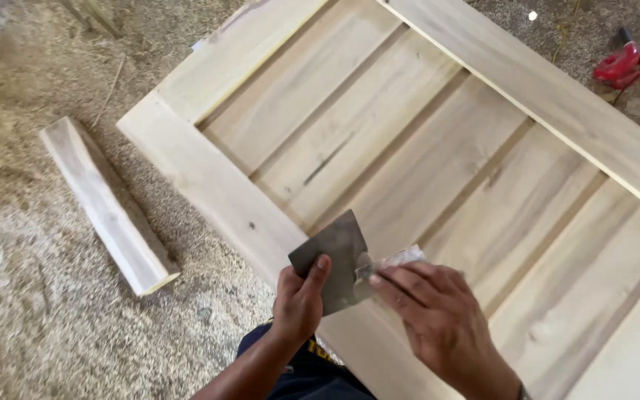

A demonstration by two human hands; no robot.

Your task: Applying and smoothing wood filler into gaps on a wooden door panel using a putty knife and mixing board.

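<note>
Left hand [299, 300] gripped scraper [332, 261] over door panel [424, 170]; right hand [427, 311] fingers pinched a small pale scrap [401, 258] against it. Panel bare, unfilled.

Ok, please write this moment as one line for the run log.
left hand: holds grey sheet | right hand: pinches small pale piece at sheet edge | below: wooden panel | ground: wood block, sawdust

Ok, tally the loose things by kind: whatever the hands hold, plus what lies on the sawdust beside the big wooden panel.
Flat dark scraper blade, in left hand: 1
Small pale tool, in right hand: 1
Wooden offcut block: 1
Red tool: 1
Total: 4
</note>
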